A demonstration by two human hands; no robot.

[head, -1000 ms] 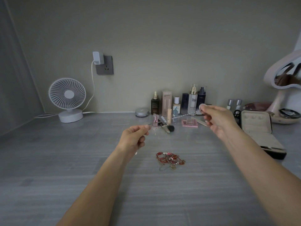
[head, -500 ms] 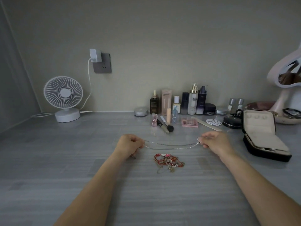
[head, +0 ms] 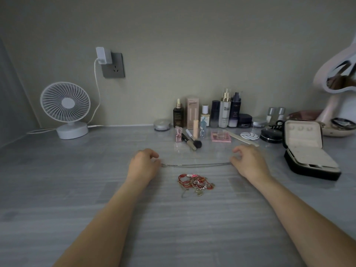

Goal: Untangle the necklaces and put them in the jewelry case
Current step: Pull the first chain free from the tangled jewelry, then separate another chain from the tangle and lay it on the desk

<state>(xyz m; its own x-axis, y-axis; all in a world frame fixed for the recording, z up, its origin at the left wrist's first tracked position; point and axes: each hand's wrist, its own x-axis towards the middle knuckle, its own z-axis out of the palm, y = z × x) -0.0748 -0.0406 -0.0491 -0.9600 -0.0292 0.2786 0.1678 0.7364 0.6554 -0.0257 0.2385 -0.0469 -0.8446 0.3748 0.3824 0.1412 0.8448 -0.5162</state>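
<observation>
A thin silver necklace (head: pixel 194 165) lies stretched in a straight line on the grey table, between my two hands. My left hand (head: pixel 143 164) rests at its left end with fingers curled, pinching the chain. My right hand (head: pixel 248 162) is at the right end with the fingers spread and lifted, the thumb just touching the chain. A tangled heap of red and gold necklaces (head: pixel 195 183) lies just in front of the chain. The black jewelry case (head: pixel 308 151) stands open at the right, showing its cream lining.
Cosmetic bottles (head: pixel 224 110), a makeup brush (head: pixel 192 141) and a pink palette (head: pixel 221 136) line the back of the table. A white fan (head: pixel 66 110) stands at the back left, its cable plugged into the wall. A pink mirror (head: pixel 339 78) is at the far right.
Both hands came down from mid-air to the table, laying the silver necklace out straight. My right hand's fingers have spread apart at the chain's end.
</observation>
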